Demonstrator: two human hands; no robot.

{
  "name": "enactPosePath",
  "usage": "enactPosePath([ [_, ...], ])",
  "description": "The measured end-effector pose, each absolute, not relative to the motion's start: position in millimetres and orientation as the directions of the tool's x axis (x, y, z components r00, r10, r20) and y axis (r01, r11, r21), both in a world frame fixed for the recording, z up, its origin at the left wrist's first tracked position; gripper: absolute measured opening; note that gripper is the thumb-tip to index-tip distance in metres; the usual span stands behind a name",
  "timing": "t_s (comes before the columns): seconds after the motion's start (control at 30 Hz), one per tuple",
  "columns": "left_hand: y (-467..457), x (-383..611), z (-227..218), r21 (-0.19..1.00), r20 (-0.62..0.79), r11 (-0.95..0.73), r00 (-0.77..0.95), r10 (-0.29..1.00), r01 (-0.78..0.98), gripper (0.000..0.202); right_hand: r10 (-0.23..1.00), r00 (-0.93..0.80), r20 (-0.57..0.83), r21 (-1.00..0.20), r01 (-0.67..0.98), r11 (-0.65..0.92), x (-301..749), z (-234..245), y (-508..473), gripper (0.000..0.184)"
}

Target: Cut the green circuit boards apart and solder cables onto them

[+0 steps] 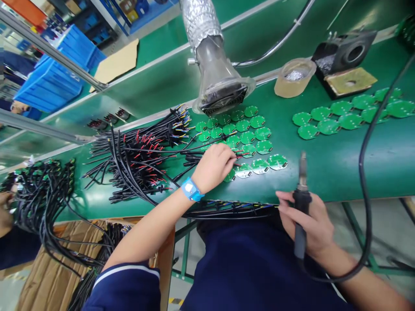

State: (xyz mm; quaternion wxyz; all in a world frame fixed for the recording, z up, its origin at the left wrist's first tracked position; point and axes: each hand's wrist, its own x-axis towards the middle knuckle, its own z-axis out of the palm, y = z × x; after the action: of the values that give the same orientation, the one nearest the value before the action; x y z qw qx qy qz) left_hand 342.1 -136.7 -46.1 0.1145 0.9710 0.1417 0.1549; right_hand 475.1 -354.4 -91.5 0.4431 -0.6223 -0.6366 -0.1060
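Wire bundles [139, 160] left of circuit boards [247, 138]; fume extractor [218, 84] behind boards.

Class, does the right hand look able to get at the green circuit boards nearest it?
Probably yes: the right hand is at the bench edge, with only green mat between it and the circuit boards.

The person wears a navy top [256, 268] with short sleeves, the left sleeve [125, 288] edged by a white stripe [125, 274]. A blue anti-static wrist strap [192, 189] with a white snap circles the left wrist [180, 204].
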Motion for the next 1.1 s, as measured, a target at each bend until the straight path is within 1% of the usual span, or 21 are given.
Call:
enactPosePath([
  [0.07,-132,336,-35,0.371,0.425,-0.899,0.819,0.386,0.231,0.009,0.688,0.144,0.711,-0.359,0.916,0.18,479,-99,-350,0.032],
  [0.13,-131,327,-19,0.446,0.558,-0.862,0.679,0.478,0.24,0.01,0.742,0.122,0.659,-0.334,0.931,0.144,488,-105,-344,0.028],
  [0.17,-133,322,-9,0.455,0.6,-0.857,0.627,0.497,0.243,0.011,0.77,0.131,0.624,-0.344,0.931,0.121,493,-107,-341,0.026],
  [0.2,-137,315,0,0.439,0.621,-0.864,0.611,0.491,0.248,0.012,0.797,0.143,0.587,-0.363,0.926,0.101,497,-108,-338,0.024],
  [0.23,-143,309,8,0.402,0.61,-0.878,0.639,0.468,0.259,0.013,0.82,0.16,0.55,-0.391,0.917,0.084,501,-108,-335,0.023],
  [0.27,-151,301,14,0.353,0.556,-0.893,0.704,0.442,0.281,0.014,0.834,0.178,0.522,-0.42,0.905,0.069,503,-108,-333,0.022],
  [0.3,-161,294,16,0.307,0.458,-0.901,0.783,0.422,0.306,0.014,0.841,0.193,0.505,-0.442,0.895,0.06,506,-108,-331,0.021],
  [0.33,-170,288,14,0.277,0.329,-0.901,0.848,0.416,0.335,0.014,0.846,0.2,0.494,-0.459,0.887,0.058,507,-107,-330,0.02],
  [0.4,-187,277,0,0.274,0.069,-0.871,0.896,0.44,0.407,0.014,0.86,0.204,0.467,-0.475,0.879,0.05,509,-106,-331,0.019],
  [0.43,-192,273,-10,0.29,-0.014,-0.846,0.886,0.464,0.448,0.015,0.866,0.204,0.456,-0.475,0.879,0.043,509,-105,-333,0.019],
  [0.47,-196,270,-21,0.309,-0.063,-0.819,0.87,0.489,0.483,0.018,0.876,0.208,0.435,-0.473,0.881,0.026,509,-104,-334,0.018],
  [0.57,-195,266,-47,0.351,-0.095,-0.775,0.843,0.529,0.525,0.022,0.883,0.241,0.402,-0.46,0.887,-0.033,509,-96,-337,0.019],
  [0.63,-190,266,-53,0.383,-0.094,-0.771,0.851,0.516,0.509,0.021,0.886,0.249,0.391,-0.499,0.866,-0.024,506,-88,-335,0.029],
  [0.73,-185,266,-52,0.432,-0.093,-0.758,0.86,0.502,0.489,0.02,0.912,0.172,0.372,-0.621,0.776,0.107,498,-76,-326,0.052],
  [0.8,-183,266,-50,0.45,-0.092,-0.749,0.86,0.502,0.486,0.019,0.923,0.077,0.378,-0.683,0.696,0.222,494,-72,-318,0.057],
  [0.87,-183,266,-50,0.45,-0.1,-0.743,0.855,0.509,0.495,0.019,0.924,0.014,0.382,-0.725,0.624,0.29,491,-70,-312,0.049],
  [0.93,-184,267,-51,0.433,-0.117,-0.743,0.85,0.514,0.51,0.021,0.937,0.018,0.348,-0.767,0.58,0.274,491,-70,-308,0.036],
  [1.1,-184,270,-50,0.394,-0.156,-0.755,0.848,0.506,0.523,0.023,0.978,0.186,0.096,-0.87,0.494,-0.009,492,-70,-303,0.005],
])
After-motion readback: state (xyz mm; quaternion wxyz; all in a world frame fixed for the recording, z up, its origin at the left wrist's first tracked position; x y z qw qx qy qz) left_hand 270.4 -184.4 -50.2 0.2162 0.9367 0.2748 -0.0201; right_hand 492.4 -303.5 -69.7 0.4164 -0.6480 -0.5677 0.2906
